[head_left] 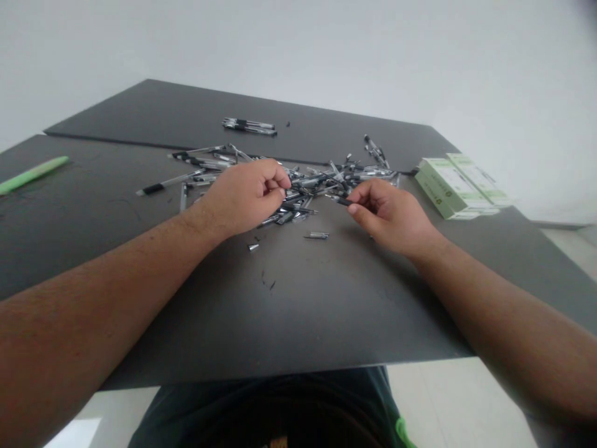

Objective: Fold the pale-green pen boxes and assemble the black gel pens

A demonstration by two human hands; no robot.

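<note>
Seen from the person's seat, a green stick point(35, 174) lies at ten o'clock on the bench point(298, 311). A bundle of pens point(249, 126) lies just before twelve. The left hand point(252, 194) has its fingers curled in; whether they pinch anything, I cannot tell. A silver cone point(253, 247) sits at its six o'clock. The heap of pen parts point(321, 180) spreads at twelve. The right hand point(389, 213) has its fingers pinching a black-gripped pen piece point(344, 201), tip toward nine. Green-and-white boxes point(445, 190) lie at one.
</note>
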